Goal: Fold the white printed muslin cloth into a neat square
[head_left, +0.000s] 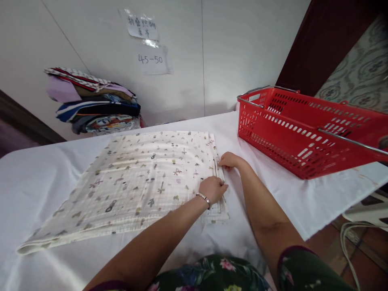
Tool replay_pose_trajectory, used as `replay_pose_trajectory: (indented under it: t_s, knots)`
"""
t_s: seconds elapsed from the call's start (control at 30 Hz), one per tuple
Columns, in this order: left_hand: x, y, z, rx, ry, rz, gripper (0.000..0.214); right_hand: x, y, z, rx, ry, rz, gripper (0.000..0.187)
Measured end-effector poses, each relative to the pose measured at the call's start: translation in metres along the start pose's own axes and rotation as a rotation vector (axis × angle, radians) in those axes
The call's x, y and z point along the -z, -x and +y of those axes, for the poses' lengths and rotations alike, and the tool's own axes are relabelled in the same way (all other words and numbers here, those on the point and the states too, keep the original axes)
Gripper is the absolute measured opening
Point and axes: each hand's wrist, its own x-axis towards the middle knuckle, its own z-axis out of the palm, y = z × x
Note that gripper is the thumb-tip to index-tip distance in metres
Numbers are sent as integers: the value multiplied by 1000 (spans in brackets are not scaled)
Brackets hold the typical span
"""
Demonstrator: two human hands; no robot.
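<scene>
The patterned cloth lies on the white table, its length going leftward from the right hand, which pinches its right edge. The left hand, nearer the body, curls at this edge; its grip I cannot tell.

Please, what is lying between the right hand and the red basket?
In the head view, a stretch of white tablecloth lies between the right hand and the red basket; no other object shows there.

I log, on the table, one cloth; to its right, one basket. Behind it, leftward, one fabric stack.
</scene>
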Motion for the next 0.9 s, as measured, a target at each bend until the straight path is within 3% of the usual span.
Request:
replay_pose_trajectory:
  t_s: [0.23,0.57,0.67,0.77,0.9]
  knots:
    - [-3,28,6,-75,-136,12,33,-1,2,3,-3,-55,-54,13]
    - [-6,40,11,-59,-86,-10,30,-4,-3,4,1,-17,9,13]
    - [-9,39,8,-79,4,19,24,-1,-4,7,23,1,94,17]
    - [-11,36,4,-47,86,122,15,0,-7,7,74,-21,253,16]
    - [-10,30,1,97,92,184,29,-6,-14,3,129,-84,357,18]
